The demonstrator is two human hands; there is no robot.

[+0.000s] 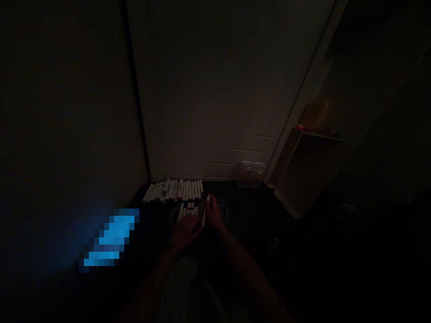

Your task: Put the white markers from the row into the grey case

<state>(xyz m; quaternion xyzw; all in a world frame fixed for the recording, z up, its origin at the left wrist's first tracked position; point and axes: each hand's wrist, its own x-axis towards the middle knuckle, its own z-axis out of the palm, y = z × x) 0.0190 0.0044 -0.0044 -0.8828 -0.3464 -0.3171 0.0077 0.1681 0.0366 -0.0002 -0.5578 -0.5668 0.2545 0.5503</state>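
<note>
- Now the right hand (213, 213) pinches a white marker (204, 218).
- The left hand (189, 225) covers case markers (187, 207); can't tell its grip.
- Loose markers (173, 190) lie near the tabletop's (251, 208) back left corner.

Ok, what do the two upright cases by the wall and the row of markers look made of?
Upright cases: probably clear plastic, since the wall shows through. Row of markers: likely plastic, with pale, even barrels; too dim to tell gloss.
</note>
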